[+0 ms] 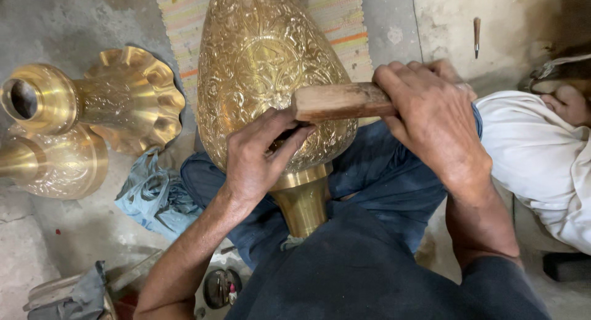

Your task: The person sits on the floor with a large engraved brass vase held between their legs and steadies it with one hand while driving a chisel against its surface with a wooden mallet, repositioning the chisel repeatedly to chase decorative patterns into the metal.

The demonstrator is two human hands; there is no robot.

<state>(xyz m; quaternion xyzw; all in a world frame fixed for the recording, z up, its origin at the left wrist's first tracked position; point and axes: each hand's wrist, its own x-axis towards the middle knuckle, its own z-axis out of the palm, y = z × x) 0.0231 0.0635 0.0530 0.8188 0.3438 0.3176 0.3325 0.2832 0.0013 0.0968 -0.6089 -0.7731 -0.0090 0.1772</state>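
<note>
Here the right hand point(434, 120) clasps a wooden block point(341, 101) above the embossed brass vase point(265, 61); the left hand point(255, 157) pinches a small dark tool against it.

The person wears a dark navy top whose sleeves end high on the arm, leaving both forearms bare down to the hands. The trousers are a lighter, faded blue, creased across the lap. The left hand point(255, 157) and the right hand point(431, 120) are bare, with no gloves, rings or watch to be seen on either.
</note>
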